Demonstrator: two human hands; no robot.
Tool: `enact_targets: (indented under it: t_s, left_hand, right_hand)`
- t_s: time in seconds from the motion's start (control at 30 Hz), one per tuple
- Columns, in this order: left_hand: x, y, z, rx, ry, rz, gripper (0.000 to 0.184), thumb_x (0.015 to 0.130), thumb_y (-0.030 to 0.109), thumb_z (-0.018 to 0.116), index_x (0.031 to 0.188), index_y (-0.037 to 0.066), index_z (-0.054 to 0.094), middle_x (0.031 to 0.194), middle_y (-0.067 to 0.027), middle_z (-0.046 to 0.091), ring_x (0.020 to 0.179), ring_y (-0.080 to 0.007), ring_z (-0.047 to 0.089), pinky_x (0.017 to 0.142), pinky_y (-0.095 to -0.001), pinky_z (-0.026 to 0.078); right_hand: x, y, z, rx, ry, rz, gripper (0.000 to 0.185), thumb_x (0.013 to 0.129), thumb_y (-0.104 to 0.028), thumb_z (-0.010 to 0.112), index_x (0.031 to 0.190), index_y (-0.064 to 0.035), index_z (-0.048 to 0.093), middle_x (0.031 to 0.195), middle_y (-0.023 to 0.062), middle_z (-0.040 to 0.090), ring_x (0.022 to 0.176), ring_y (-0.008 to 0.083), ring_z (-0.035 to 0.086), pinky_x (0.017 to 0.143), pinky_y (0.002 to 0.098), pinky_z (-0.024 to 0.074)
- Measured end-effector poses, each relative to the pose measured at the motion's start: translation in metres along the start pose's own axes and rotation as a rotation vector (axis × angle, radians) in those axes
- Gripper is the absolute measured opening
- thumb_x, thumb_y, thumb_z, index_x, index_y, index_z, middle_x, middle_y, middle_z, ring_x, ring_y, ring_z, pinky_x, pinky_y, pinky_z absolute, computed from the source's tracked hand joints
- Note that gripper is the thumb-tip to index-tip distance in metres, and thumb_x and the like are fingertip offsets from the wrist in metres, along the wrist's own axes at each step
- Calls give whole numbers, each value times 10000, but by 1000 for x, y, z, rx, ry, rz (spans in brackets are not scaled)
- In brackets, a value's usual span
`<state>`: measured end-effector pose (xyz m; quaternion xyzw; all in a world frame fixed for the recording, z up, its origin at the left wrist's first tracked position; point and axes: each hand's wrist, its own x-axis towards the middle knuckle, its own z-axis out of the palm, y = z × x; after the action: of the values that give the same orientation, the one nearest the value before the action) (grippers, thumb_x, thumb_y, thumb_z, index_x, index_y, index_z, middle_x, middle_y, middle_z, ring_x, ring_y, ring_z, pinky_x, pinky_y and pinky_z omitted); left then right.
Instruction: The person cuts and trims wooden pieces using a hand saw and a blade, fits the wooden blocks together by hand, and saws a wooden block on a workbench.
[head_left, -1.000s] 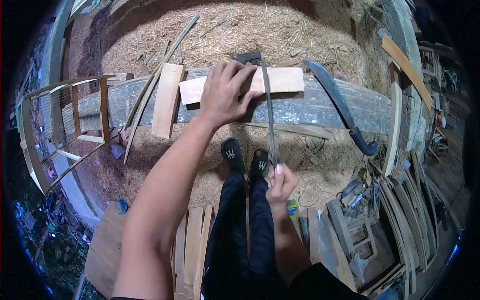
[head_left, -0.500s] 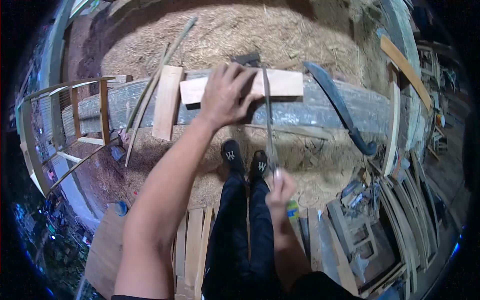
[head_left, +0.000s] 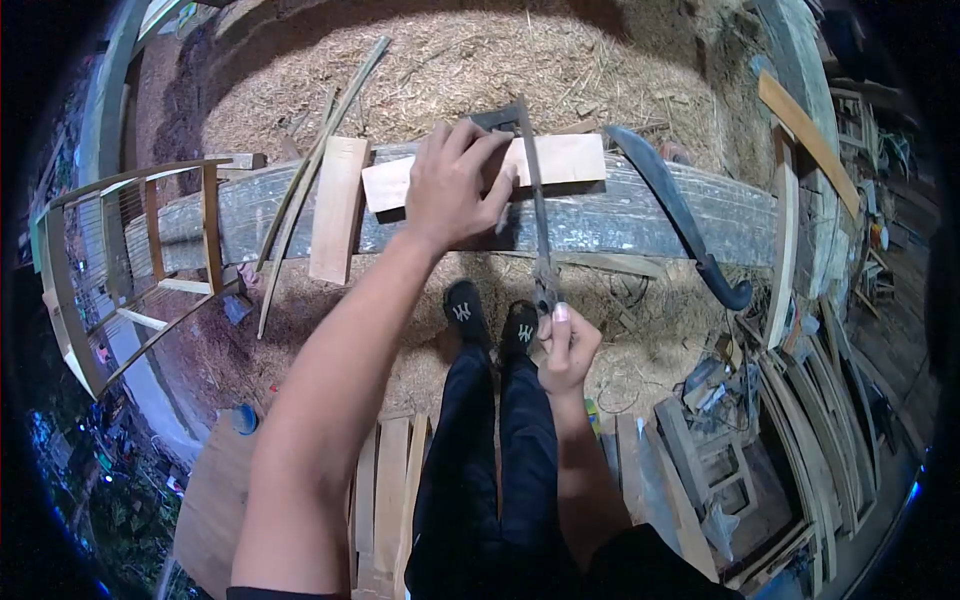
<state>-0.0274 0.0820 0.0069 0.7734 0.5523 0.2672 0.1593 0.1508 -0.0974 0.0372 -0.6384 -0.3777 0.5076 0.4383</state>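
1. The left hand [head_left: 450, 190] grasps the light board [head_left: 572, 160] from above, fingers bent over it; the right hand [head_left: 568, 350] is clenched around the handle end of a saw [head_left: 541, 215], out past the near edge of the desk [head_left: 590, 225].
2. The light board lies lengthwise along the far edge of the desk, around its middle; the saw crosses it just to the right of the left hand, its tip beyond the far edge.
3. Left of the light board, a second board [head_left: 340, 210] lies crosswise, its end overhanging the near edge; thin sticks [head_left: 352, 92] cross both edges beside it.
4. To the right, a machete [head_left: 660, 185] slants across the desk, its handle past the near edge.
5. A slatted frame [head_left: 212, 225] stands by the left end; dark shoes [head_left: 462, 305] show beyond the near edge.
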Motion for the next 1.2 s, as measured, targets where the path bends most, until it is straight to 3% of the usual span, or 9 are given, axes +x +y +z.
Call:
enact_targets:
  t_s: [0.27, 0.33, 0.37, 0.47, 0.53, 0.6, 0.8, 0.83, 1.2]
  left_hand:
    - [17, 22, 39, 308, 351, -275, 243, 917, 273, 673, 745, 107, 628, 807, -56, 612, 774, -268, 585, 700, -397, 455]
    - [17, 22, 41, 306, 336, -297, 241, 915, 267, 671, 738, 110, 629, 797, -51, 613, 768, -266, 583, 695, -396, 456]
    - [19, 22, 40, 308, 334, -316, 239, 913, 261, 669, 730, 113, 630, 787, -46, 613, 762, -264, 581, 691, -394, 457]
    - [19, 22, 40, 312, 340, -294, 230, 900, 246, 667, 717, 112, 633, 766, -47, 615, 749, -258, 578, 682, -392, 456]
    - [17, 21, 40, 305, 355, -297, 236, 895, 243, 683, 710, 106, 628, 767, -57, 619, 746, -267, 584, 681, -400, 465]
    - [21, 22, 41, 295, 378, -287, 244, 889, 239, 699, 704, 99, 624, 769, -66, 624, 744, -276, 591, 679, -408, 473]
    - [20, 24, 41, 305, 376, -289, 230, 881, 231, 708, 709, 99, 632, 754, -63, 625, 730, -271, 589, 677, -401, 480]
    - [22, 22, 40, 304, 378, -280, 233, 881, 236, 707, 710, 97, 633, 758, -62, 627, 730, -271, 588, 679, -401, 480]
    - [29, 17, 39, 315, 393, -300, 260, 900, 243, 684, 690, 97, 635, 759, -62, 625, 722, -271, 578, 676, -404, 477]
  right_hand:
    - [-4, 6, -6, -100, -34, 81, 383, 1034, -193, 503, 701, -5, 503, 592, 62, 497, 543, 138, 498, 529, 317, 364]
    - [-9, -1, -6, -86, 22, 82, 379, 1028, -198, 509, 701, -6, 512, 591, 60, 510, 536, 141, 507, 522, 318, 365]
    - [-13, -3, -5, -25, 32, 42, 414, 1064, -243, 501, 706, -35, 506, 604, -30, 443, 530, 30, 331, 498, 249, 213]
    - [-52, 19, -17, -50, 64, 7, 423, 1061, -242, 496, 690, -39, 501, 591, -29, 438, 520, 39, 343, 488, 255, 210]
    - [-47, 7, -16, -61, 83, 27, 439, 1062, -241, 488, 670, -44, 483, 580, -26, 434, 515, 49, 357, 486, 259, 211]
    - [-17, 5, -7, -102, 15, 32, 387, 1016, -190, 524, 674, -10, 503, 575, 61, 522, 515, 137, 525, 502, 305, 370]
    - [-36, 12, -22, -91, 44, 20, 383, 1005, -198, 524, 676, -4, 507, 559, 48, 490, 508, 143, 494, 502, 312, 360]
    - [-43, 11, -24, -66, 47, 18, 441, 1056, -211, 487, 651, -37, 461, 592, -16, 436, 524, 56, 364, 497, 255, 251]
    - [-36, 15, -34, -105, -3, 26, 366, 1001, -170, 514, 672, -10, 511, 559, 57, 490, 523, 151, 506, 514, 317, 358]
